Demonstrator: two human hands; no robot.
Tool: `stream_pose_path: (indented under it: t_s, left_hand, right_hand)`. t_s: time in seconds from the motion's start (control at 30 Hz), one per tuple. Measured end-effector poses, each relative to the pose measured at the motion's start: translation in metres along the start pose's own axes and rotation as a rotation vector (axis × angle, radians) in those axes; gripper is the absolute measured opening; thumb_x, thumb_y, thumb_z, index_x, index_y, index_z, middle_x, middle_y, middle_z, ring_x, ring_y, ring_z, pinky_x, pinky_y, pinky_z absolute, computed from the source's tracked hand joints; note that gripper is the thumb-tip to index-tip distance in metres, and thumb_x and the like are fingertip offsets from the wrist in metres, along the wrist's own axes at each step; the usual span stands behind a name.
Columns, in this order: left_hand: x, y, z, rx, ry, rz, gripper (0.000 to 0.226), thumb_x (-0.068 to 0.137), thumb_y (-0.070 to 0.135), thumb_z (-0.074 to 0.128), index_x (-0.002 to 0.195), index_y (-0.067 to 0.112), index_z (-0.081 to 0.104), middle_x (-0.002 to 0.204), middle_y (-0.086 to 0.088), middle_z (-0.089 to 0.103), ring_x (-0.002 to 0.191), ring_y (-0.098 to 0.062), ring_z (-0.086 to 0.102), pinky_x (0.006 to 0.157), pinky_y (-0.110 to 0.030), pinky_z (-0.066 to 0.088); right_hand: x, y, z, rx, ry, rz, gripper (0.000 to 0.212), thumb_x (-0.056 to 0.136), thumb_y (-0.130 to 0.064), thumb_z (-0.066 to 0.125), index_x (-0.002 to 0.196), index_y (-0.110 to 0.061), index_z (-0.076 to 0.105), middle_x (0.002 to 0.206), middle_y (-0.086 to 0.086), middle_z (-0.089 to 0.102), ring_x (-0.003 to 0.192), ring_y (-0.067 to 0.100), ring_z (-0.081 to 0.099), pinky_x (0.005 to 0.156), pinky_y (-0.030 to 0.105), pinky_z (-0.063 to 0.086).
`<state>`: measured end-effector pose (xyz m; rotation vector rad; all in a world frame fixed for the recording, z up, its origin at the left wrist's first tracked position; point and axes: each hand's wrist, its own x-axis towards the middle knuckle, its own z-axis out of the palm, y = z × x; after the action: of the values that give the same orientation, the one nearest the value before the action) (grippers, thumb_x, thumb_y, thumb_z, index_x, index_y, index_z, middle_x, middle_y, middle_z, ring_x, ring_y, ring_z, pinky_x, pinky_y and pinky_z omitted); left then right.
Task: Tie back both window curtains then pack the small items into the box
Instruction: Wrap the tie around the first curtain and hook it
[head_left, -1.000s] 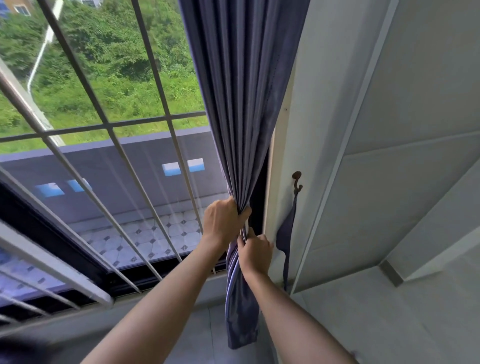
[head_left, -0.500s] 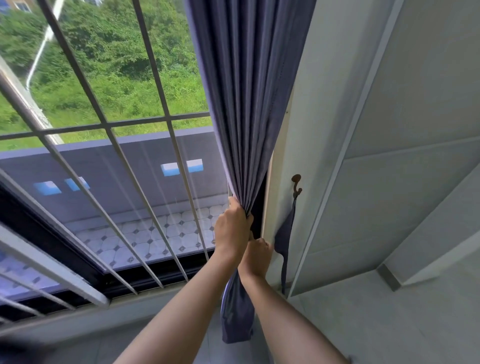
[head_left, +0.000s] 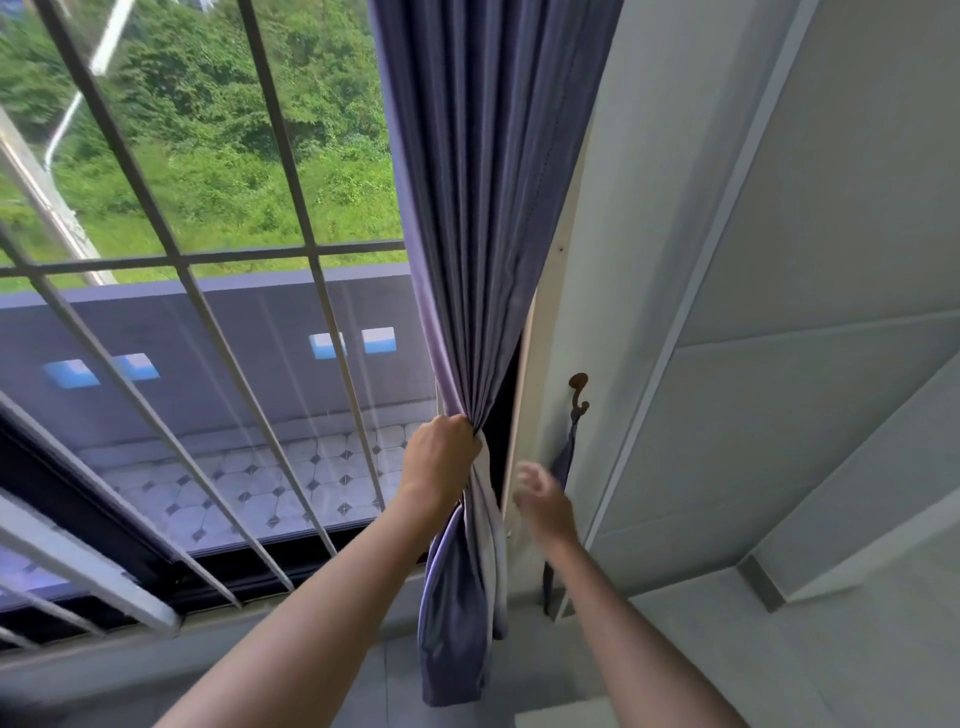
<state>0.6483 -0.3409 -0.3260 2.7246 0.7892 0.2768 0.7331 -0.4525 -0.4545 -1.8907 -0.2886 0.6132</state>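
At window's edge, left hand bunches curtain.

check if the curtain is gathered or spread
Gathered. The left hand grips the curtain into a tight bunch beside the window frame; its tieback hangs from the hook, not yet around it.

Window bars are blocking the left. Open wall is showing between the gathered curtain and the hook, where a tieback is hanging.

White window bars cross the glass, green trees and a tiled ledge beyond.
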Motion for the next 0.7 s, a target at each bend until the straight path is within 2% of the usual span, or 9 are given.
stream_pose_path:
  t_s: [0.1, 0.17, 0.23, 0.3, 0.37, 0.43, 0.47, 0.53, 0.7]
  left_hand:
    - [0.000, 0.003, 0.004, 0.001, 0.002, -0.002, 0.020, 0.089, 0.008, 0.047, 0.078, -0.005, 0.058, 0.079, -0.022, 0.063, 0.074, -0.037, 0.061, 0.059, -0.033, 0.038]
    - [-0.001, 0.003, 0.006, 0.004, 0.000, -0.002, 0.019, 0.089, 0.010, 0.048, 0.076, -0.001, 0.056, 0.078, -0.021, 0.063, 0.075, -0.037, 0.061, 0.060, -0.034, 0.039]
    - [-0.002, 0.000, 0.007, 0.017, 0.002, 0.005, 0.020, 0.091, 0.014, 0.048, 0.076, 0.002, 0.054, 0.079, -0.019, 0.063, 0.077, -0.036, 0.062, 0.061, -0.033, 0.040]
    - [-0.005, -0.003, 0.009, 0.043, 0.001, 0.004, 0.022, 0.093, 0.017, 0.048, 0.083, 0.000, 0.058, 0.081, -0.017, 0.064, 0.078, -0.034, 0.062, 0.062, -0.032, 0.041]
    - [-0.006, -0.005, 0.011, 0.058, -0.005, -0.017, 0.022, 0.093, 0.018, 0.048, 0.083, 0.001, 0.057, 0.082, -0.017, 0.063, 0.080, -0.035, 0.062, 0.065, -0.034, 0.044]
    - [-0.007, -0.006, 0.012, 0.059, -0.005, -0.025, 0.022, 0.093, 0.019, 0.048, 0.080, 0.003, 0.054, 0.081, -0.017, 0.063, 0.080, -0.035, 0.061, 0.068, -0.037, 0.048]
    - [-0.008, -0.005, 0.012, 0.063, -0.001, -0.023, 0.022, 0.093, 0.020, 0.048, 0.079, 0.004, 0.054, 0.081, -0.017, 0.063, 0.080, -0.035, 0.061, 0.069, -0.037, 0.048]
    - [-0.008, -0.003, 0.012, 0.059, 0.010, -0.022, 0.022, 0.093, 0.020, 0.048, 0.078, 0.005, 0.053, 0.079, -0.016, 0.062, 0.078, -0.035, 0.061, 0.066, -0.035, 0.045]
    - [-0.011, 0.005, 0.010, 0.008, 0.023, -0.024, 0.025, 0.094, 0.022, 0.051, 0.083, 0.000, 0.057, 0.076, -0.015, 0.058, 0.075, -0.033, 0.060, 0.064, -0.036, 0.045]
  right_hand:
    - [0.026, -0.013, -0.030, -0.073, 0.316, -0.012, 0.045, 0.086, -0.011, 0.056, 0.130, -0.014, 0.048, 0.125, 0.003, 0.058, 0.104, 0.021, 0.059, 0.079, 0.028, 0.046]
    - [0.046, -0.021, -0.041, -0.080, 0.385, 0.029, 0.056, 0.085, -0.010, 0.061, 0.137, -0.013, 0.041, 0.134, 0.007, 0.052, 0.113, 0.026, 0.057, 0.082, 0.029, 0.047]
    - [0.062, -0.026, -0.045, -0.126, 0.361, 0.060, 0.066, 0.086, -0.011, 0.062, 0.145, -0.016, 0.032, 0.145, 0.009, 0.043, 0.124, 0.031, 0.051, 0.094, 0.035, 0.046]
    - [0.078, -0.022, -0.044, -0.172, 0.340, 0.100, 0.069, 0.086, -0.014, 0.063, 0.146, -0.018, 0.028, 0.144, 0.010, 0.045, 0.125, 0.032, 0.050, 0.099, 0.040, 0.046]
    - [0.092, -0.012, -0.043, -0.222, 0.321, 0.148, 0.058, 0.087, -0.020, 0.063, 0.140, -0.017, 0.039, 0.132, 0.011, 0.057, 0.116, 0.033, 0.057, 0.093, 0.042, 0.050]
    - [0.095, -0.005, -0.042, -0.292, 0.304, 0.185, 0.030, 0.090, -0.027, 0.057, 0.116, -0.012, 0.060, 0.110, 0.011, 0.067, 0.097, 0.032, 0.064, 0.079, 0.037, 0.053]
    - [0.093, -0.003, -0.040, -0.308, 0.294, 0.184, 0.025, 0.091, -0.029, 0.053, 0.102, -0.009, 0.064, 0.098, 0.011, 0.069, 0.085, 0.030, 0.064, 0.073, 0.036, 0.054]
    - [0.083, -0.002, -0.037, -0.269, 0.255, 0.162, 0.024, 0.092, -0.030, 0.050, 0.091, -0.008, 0.061, 0.085, 0.008, 0.065, 0.072, 0.024, 0.058, 0.065, 0.032, 0.049]
    - [0.046, -0.001, -0.034, -0.082, 0.196, 0.056, 0.014, 0.091, -0.027, 0.059, 0.089, -0.013, 0.058, 0.082, 0.002, 0.060, 0.076, 0.019, 0.057, 0.063, 0.026, 0.041]
